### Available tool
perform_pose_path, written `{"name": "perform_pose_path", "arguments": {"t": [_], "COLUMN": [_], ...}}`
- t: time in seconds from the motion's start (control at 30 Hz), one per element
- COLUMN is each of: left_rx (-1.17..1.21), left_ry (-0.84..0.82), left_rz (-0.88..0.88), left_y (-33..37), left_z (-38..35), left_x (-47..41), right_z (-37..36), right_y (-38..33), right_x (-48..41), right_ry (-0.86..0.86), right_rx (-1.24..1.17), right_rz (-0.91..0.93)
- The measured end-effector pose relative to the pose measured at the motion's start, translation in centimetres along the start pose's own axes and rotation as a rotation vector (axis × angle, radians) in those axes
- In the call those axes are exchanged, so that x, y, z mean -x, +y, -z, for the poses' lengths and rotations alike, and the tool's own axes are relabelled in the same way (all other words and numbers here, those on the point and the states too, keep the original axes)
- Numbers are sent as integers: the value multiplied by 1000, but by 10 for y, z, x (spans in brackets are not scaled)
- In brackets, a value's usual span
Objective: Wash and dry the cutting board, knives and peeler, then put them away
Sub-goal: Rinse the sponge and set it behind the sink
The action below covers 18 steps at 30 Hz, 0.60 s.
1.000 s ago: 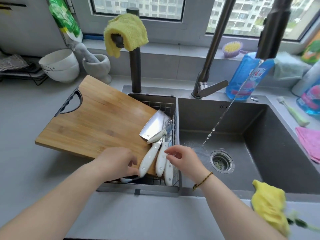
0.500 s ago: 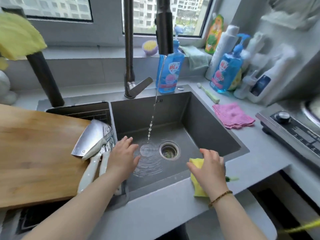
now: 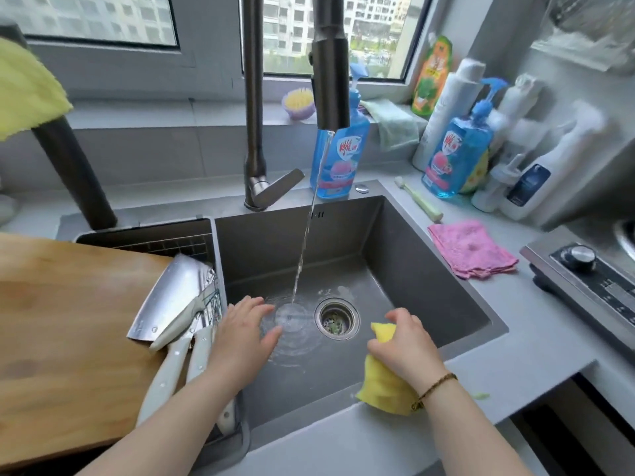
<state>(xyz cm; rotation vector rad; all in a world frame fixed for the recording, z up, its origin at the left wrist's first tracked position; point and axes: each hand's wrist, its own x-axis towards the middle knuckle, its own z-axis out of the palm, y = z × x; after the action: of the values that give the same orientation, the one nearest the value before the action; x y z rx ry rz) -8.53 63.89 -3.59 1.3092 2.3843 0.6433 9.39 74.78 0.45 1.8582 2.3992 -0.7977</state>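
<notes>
Off the sink rim [image 3: 309, 438] now, the sponge [image 3: 381, 383] is gripped in my right hand [image 3: 405, 348], left hand [image 3: 240, 338] spread empty by the stream [image 3: 305, 242], so scrubbing can start; knives [image 3: 171, 304] and board [image 3: 68, 321] wait lower left.

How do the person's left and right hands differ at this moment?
The left hand is open and empty, fingers spread; the right hand grips a yellow sponge. The left hand is beside the water stream, next to the knives; the right hand is at the front edge, right of the drain. Only the right wrist wears a bracelet. Both are over the sink.
</notes>
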Motion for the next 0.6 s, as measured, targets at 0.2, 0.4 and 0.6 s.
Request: {"name": "perform_pose_path", "arguments": {"t": [0.2, 0.4, 0.6], "left_rx": [945, 968, 1084], "left_ry": [-171, -1, 22], "left_rz": [195, 213, 309], "left_y": [43, 52, 51], "left_z": [14, 20, 29], "left_x": [-31, -74, -115], "right_z": [4, -19, -26], "right_y": [-74, -114, -114], "right_x": [-55, -104, -113], "right_ry": [50, -88, -90], "right_rx": [-518, -757, -667], "right_rz": [42, -101, 199]}}
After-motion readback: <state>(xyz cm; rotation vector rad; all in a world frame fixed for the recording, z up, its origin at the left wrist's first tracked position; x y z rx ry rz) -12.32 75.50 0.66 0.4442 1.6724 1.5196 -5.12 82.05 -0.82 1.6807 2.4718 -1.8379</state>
